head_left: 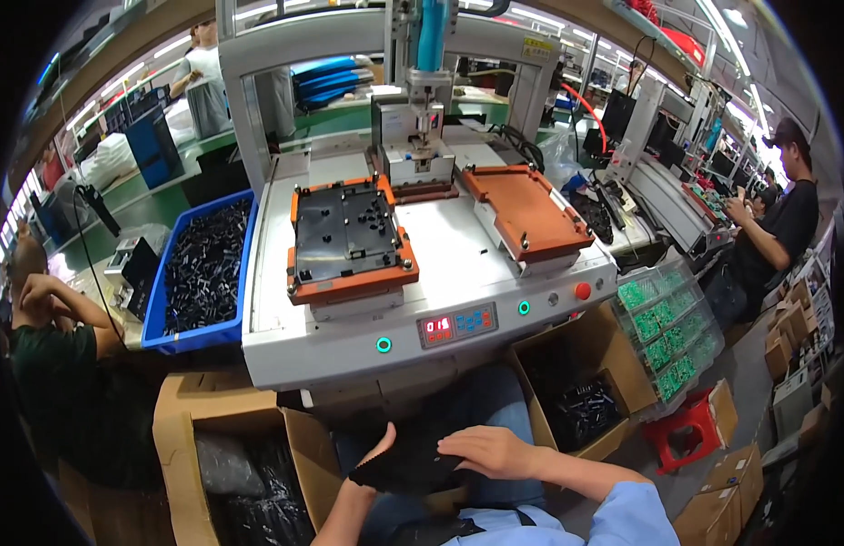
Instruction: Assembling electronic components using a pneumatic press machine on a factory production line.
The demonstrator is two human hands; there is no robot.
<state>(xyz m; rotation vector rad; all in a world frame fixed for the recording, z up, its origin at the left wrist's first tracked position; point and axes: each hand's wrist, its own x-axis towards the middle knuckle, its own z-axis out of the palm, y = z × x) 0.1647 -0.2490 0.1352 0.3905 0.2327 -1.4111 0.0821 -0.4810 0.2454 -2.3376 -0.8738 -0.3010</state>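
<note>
Above my lap I hold a black panel [413,462] with a toothed lower-left edge. My left hand [376,450] grips its left side, thumb raised along the edge and the other fingers hidden behind it. On the right side my right hand [495,450] is closed on the panel, its fingers lying over the top. Ahead stands a white bench machine [449,227] with two orange fixtures. The left fixture [349,289] carries a black plate [342,232] with small black pieces on it; the right fixture [522,205] shows a bare orange surface.
A blue bin [249,241] of small black parts stands left of the machine. Cardboard boxes flank my lap, the left box [176,455] holding plastic bags, the right box [613,332] black parts. Green boards fill a clear tray [667,328] near a red stool [681,437]. People work at both sides.
</note>
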